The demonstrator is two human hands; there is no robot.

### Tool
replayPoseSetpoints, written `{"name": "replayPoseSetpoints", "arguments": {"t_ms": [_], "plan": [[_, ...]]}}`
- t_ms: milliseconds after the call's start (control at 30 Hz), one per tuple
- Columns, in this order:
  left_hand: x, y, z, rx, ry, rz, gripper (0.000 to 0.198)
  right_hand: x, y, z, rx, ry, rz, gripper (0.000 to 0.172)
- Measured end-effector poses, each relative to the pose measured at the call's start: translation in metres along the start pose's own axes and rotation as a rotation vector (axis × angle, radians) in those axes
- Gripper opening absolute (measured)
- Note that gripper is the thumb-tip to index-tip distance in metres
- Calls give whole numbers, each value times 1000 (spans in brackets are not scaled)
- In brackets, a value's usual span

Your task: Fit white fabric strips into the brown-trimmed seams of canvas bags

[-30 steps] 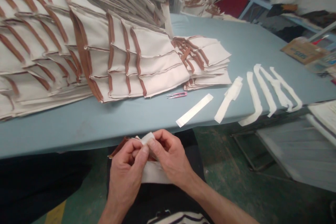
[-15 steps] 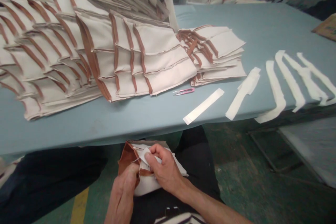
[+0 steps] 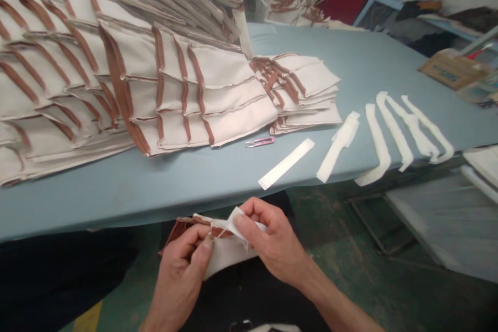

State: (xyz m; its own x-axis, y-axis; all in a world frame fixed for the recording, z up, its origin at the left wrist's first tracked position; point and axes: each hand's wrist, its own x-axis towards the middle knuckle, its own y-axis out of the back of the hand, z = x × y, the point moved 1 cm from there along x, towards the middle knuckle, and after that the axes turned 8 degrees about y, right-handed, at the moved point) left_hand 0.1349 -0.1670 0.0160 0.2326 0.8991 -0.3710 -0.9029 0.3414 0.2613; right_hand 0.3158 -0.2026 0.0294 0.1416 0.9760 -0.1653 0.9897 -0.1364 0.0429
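Observation:
Over my lap I hold a cream fabric piece with brown trim (image 3: 223,251). My left hand (image 3: 182,270) pinches its brown-edged top corner. My right hand (image 3: 272,241) pinches a small white strip (image 3: 237,218) at the same edge, and a thin thread runs between the two hands. Both hands are closed, just below the front edge of the blue table (image 3: 163,187).
Big stacks of cream pieces with brown trim (image 3: 116,67) fill the table's left and middle. Pink thread snips (image 3: 260,141) lie in front of them. White strips (image 3: 287,163) and curved white strips (image 3: 404,129) lie to the right. A cardboard box (image 3: 451,67) sits at far right.
My hands have risen a little with the fabric piece, and my right hand has pulled the white strip up and away from the edge. The view has shifted slightly.

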Motion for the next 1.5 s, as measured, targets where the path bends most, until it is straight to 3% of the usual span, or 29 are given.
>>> {"name": "replayPoseSetpoints", "arguments": {"t_ms": [133, 300, 533, 767, 900, 1067, 1200, 1500], "plan": [[10, -8, 8, -79, -41, -53, 35, -13, 9, -17, -130, -41, -25, 32], [19, -8, 17, -70, -150, -146, 29, -9, 9, -18, -185, -34, -7, 29], [18, -13, 17, -86, -76, -43, 29, -1, 8, -14, -197, -51, -17, 30], [27, -3, 9, 1, -180, -125, 29, 3, 7, -15, -211, -55, -41, 26], [26, -5, 7, -29, -166, -143, 29, 6, 6, -16, -246, -59, -35, 26], [24, -5, 7, -82, -155, -80, 26, 6, 1, -17, -259, -87, -24, 26], [27, -1, 4, -80, -165, -137, 23, 5, -4, -16, -302, -68, 16, 27], [34, -2, -13, -188, -28, -161, 28, 4, -8, -15, -421, -84, 43, 25]]}}
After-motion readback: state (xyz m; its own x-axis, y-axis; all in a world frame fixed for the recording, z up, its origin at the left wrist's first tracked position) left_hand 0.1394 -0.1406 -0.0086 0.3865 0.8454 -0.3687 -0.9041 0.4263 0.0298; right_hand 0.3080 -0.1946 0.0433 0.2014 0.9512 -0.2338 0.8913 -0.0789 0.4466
